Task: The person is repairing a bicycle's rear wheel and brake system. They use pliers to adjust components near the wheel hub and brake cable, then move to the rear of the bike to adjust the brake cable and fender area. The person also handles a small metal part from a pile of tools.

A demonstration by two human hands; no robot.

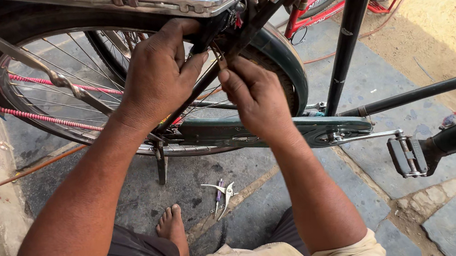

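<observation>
Chrome rack (pixel 167 0) overhead, the left hand (pixel 160 73) is clutching the frame stay (pixel 200 85) beneath it — the right hand (pixel 256 99) is pinching a small part (pixel 221 60), fingers together.

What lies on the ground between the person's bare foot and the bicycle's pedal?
In the head view, a pair of pliers lies on the stone paving, between the bare foot and the pedal, nearer the foot. Otherwise the stretch is bare.
</observation>
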